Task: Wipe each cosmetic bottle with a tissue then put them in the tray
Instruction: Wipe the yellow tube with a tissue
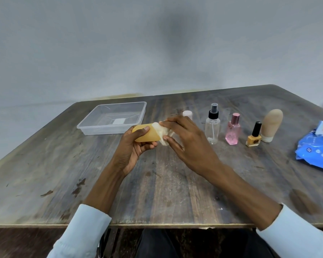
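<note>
My left hand (133,146) grips an orange-yellow bottle (147,134) lying sideways above the table's middle. My right hand (186,140) pinches a crumpled white tissue (161,133) against the bottle's right end. A clear plastic tray (93,125) sits at the back left with nothing but a label in it. To the right stand a clear spray bottle (212,127), a pink perfume bottle (232,130), a yellow nail polish (253,136) and a beige tube (271,124) standing on its cap. A pale pink cap (187,114) peeks out behind my right hand.
A blue wet-wipe pack (317,148) lies at the right edge of the wooden table (157,192), a wipe sticking out of its top. The wall rises right behind the table's far edge. My lap shows below the near edge.
</note>
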